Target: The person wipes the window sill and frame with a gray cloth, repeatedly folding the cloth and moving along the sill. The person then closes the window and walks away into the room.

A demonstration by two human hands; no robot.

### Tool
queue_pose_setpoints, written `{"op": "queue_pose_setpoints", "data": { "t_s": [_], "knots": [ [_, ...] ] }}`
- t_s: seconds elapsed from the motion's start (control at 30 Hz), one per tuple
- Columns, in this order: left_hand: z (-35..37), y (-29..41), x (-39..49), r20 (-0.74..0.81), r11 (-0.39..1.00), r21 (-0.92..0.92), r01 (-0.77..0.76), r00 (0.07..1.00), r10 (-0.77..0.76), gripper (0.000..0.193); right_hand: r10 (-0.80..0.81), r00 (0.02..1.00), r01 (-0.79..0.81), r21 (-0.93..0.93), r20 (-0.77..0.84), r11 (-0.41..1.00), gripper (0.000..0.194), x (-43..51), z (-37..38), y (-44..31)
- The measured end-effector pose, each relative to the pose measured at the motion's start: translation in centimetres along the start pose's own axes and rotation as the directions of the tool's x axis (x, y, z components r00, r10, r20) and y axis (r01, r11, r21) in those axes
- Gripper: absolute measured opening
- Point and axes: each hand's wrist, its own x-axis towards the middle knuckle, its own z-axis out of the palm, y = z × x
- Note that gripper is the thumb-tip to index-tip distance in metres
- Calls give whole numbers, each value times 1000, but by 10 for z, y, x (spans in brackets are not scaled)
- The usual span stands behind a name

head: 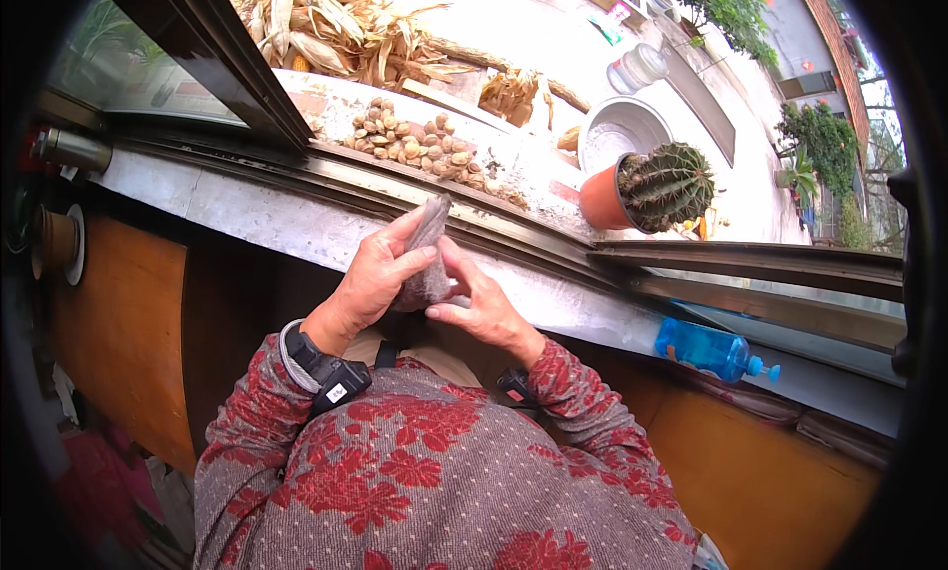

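A folded grey cloth (428,263) is held up above the inner window sill (318,233). My left hand (374,277) grips it from the left, with the thumb across its face. On the other side, my right hand (485,300) has its fingers and thumb against the cloth's right and lower edge. Just beyond the cloth runs the metal track (474,216) of the sliding window, with dark dirt along its grooves. Both wrists wear black devices.
Past the track lie apricot-like pits (415,144) and a potted cactus (666,187). Outside are corn husks (333,29) and a metal basin (618,129). A blue pump bottle (707,348) lies to the right, a metal cylinder (78,149) to the left. Window frames (222,52) flank the opening.
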Motion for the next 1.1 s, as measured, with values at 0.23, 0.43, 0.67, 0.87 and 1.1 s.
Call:
{"op": "queue_pose_setpoints", "data": {
  "t_s": [0.23, 0.43, 0.67, 0.87, 1.1],
  "knots": [
    [-16, 3, 8, -14, 999, 2, 35, 999, -35, 43, 198, 979, -193, -93, 46, 977, 22, -36, -49, -4],
    [-24, -21, 0, -11, 943, 53, 327, 945, -327, 23, 309, 935, -213, 419, -174, 883, 19, -72, -73, 3],
    [-10, -20, 12, 67, 876, 338, 343, 920, -387, 35, 282, 883, 10, 615, -376, 788, 33, -115, -105, 0],
    [9, -11, 24, 242, 840, 526, 134, 923, -299, 45, 258, 897, -58, 484, -359, 873, 30, -119, -98, -19],
    [39, -9, 35, 515, 801, 557, -219, 848, -126, 50, 260, 952, -156, 471, -164, 868, 42, -92, -78, -46]
  ]
}}
